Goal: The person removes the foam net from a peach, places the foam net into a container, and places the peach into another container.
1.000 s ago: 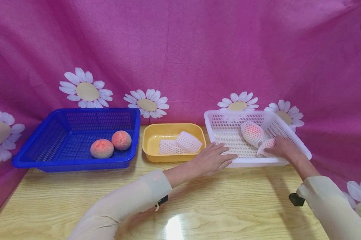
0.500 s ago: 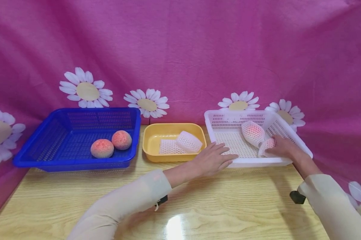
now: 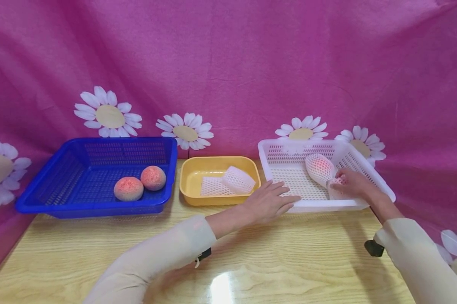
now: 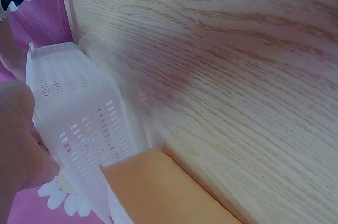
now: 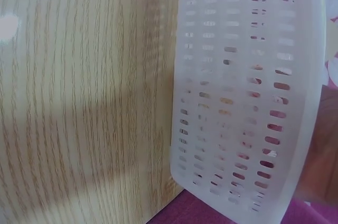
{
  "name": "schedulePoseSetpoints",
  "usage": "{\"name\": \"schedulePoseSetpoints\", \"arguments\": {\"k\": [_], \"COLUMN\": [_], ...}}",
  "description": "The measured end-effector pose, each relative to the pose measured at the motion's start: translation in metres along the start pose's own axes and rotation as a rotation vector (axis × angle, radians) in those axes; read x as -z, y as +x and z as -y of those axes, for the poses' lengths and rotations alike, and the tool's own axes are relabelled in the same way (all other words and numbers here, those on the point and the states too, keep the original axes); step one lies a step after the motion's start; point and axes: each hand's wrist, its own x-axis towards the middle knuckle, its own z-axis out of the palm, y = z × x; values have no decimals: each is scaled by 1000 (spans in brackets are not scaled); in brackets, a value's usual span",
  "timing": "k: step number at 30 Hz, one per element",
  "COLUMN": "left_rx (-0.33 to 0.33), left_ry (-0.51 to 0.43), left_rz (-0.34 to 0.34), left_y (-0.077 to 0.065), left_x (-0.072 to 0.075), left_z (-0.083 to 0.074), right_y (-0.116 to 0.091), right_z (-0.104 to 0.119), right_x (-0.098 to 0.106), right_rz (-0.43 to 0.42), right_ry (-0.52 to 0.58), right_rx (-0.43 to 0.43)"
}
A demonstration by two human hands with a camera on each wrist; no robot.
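In the head view my right hand (image 3: 353, 185) reaches over the right rim of the white basket (image 3: 331, 206). Its fingers grip a peach in a white foam net (image 3: 335, 193), partly hidden by the hand. Touching it from behind is a second net-wrapped peach (image 3: 319, 168). My left hand (image 3: 268, 202) lies with fingers spread at the basket's front left corner. The left wrist view shows part of the left hand (image 4: 18, 145) beside the basket wall (image 4: 79, 113). From the right wrist, the perforated basket side (image 5: 243, 102) blocks sight of the fingers.
A yellow tray (image 3: 190, 200) with empty foam nets (image 3: 238, 180) stands left of the white basket. Farther left, a blue basket (image 3: 99, 207) holds two bare peaches (image 3: 129, 188). A pink flowered cloth (image 3: 228, 76) hangs behind the wooden table (image 3: 259, 261).
My right hand has shifted slightly up and back on the front net-wrapped peach, with the net's near end now showing below the fingers. The left hand has stayed in place.
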Motion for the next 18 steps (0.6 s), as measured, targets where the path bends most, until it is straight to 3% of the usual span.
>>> {"name": "schedulePoseSetpoints", "arguments": {"k": [8,18], "left_rx": [-2,2], "left_ry": [-5,-9], "left_rz": [-7,17], "left_y": [-1,-2], "left_x": [-1,2], "left_z": [1,0], "right_y": [5,3], "right_z": [5,7], "right_x": [-4,-3], "right_rz": [37,121], "right_ry": [30,14], "right_rx": [-23,-179]}}
